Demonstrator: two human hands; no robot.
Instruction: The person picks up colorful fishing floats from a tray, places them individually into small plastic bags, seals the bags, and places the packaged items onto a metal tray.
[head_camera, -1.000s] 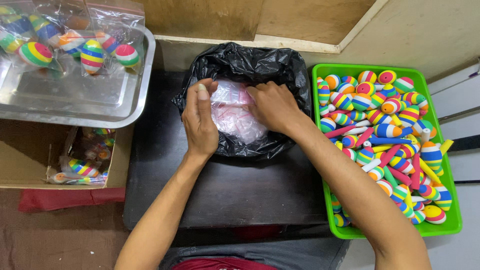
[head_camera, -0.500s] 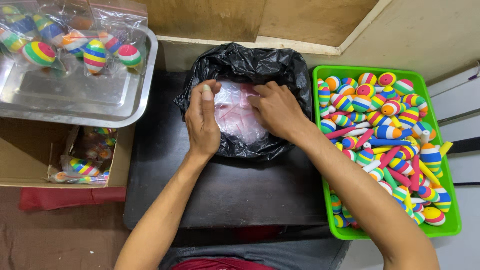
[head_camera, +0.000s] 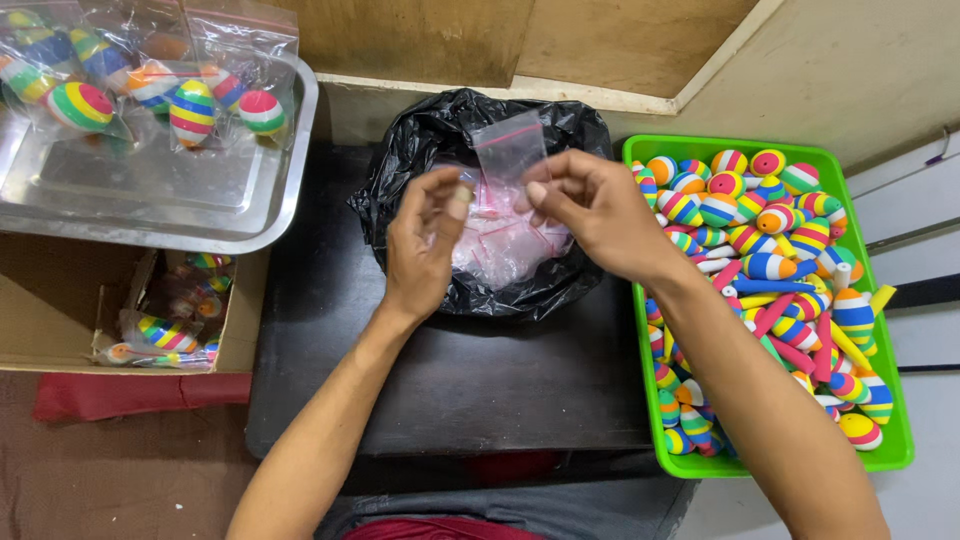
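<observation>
Both hands are raised over an open black plastic bag that holds a heap of small clear zip bags. Between them stands one small clear zip bag with a red seal strip at its top. My right hand pinches its lower right edge with thumb and fingertips. The fingertips of my left hand are drawn together at its lower left corner. The black bag sits on a dark table.
A green tray of striped, many-coloured egg-shaped floats and sticks stands at the right. At the upper left a metal tray carries filled clear bags of floats. Below it, a cardboard box holds more packed bags.
Both hands have come up out of the black bag. A single small zip bag has been lifted from the heap and is held upright between them.
</observation>
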